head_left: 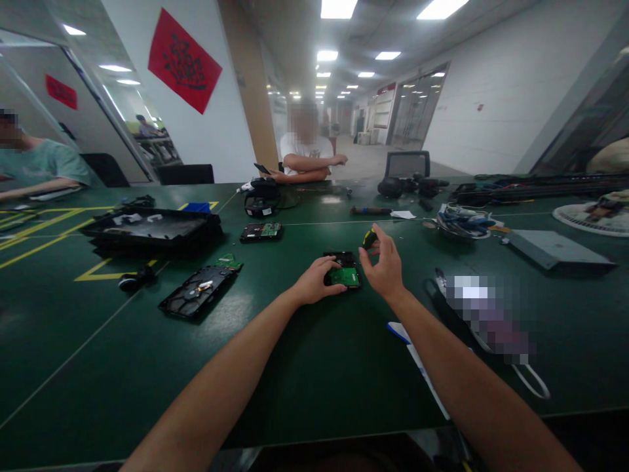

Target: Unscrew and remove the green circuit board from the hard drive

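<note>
Okay, clock centred on the green-board drive, which lies on the table straight ahead of the wearer. Left hand reaches in from 8 o'clock, thumb and fingers clamped on the drive's left part. Right hand sits just beside at 3 o'clock, raised, thumb and fingers pinched on a black-and-yellow tool; can't tell if its tip touches. Second drive at 10 o'clock, black casing at 9, cable bundle at 2, grey box near 3.
</note>
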`<state>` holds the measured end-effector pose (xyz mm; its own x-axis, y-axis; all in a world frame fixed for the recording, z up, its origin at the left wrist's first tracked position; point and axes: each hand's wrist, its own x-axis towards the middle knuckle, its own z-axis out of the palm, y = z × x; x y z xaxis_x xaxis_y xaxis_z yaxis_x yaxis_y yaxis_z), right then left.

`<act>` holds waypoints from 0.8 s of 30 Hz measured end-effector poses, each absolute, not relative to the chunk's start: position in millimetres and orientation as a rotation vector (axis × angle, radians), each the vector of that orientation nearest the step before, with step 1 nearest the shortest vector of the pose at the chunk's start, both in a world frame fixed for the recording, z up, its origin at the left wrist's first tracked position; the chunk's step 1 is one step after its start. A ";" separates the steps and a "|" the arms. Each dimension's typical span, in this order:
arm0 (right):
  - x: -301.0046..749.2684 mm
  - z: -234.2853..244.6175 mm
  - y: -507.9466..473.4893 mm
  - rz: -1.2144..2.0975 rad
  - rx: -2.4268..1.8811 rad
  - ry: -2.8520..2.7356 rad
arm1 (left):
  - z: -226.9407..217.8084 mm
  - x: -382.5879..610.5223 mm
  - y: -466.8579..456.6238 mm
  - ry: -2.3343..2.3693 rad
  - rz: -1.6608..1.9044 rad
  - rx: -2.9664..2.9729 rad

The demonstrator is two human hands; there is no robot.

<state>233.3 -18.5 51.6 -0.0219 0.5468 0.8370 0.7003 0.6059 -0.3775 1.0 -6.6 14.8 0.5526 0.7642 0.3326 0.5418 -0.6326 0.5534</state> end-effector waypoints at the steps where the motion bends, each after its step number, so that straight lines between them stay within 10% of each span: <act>1: 233.2 51.5 -18.4 -0.167 -1.037 -1.691 | 14.7 1.0 -6.4 1.066 0.787 2.405; 24: 232.9 52.0 -19.3 -0.152 -1.024 -1.697 | 9.4 1.2 -2.9 1.069 0.793 2.416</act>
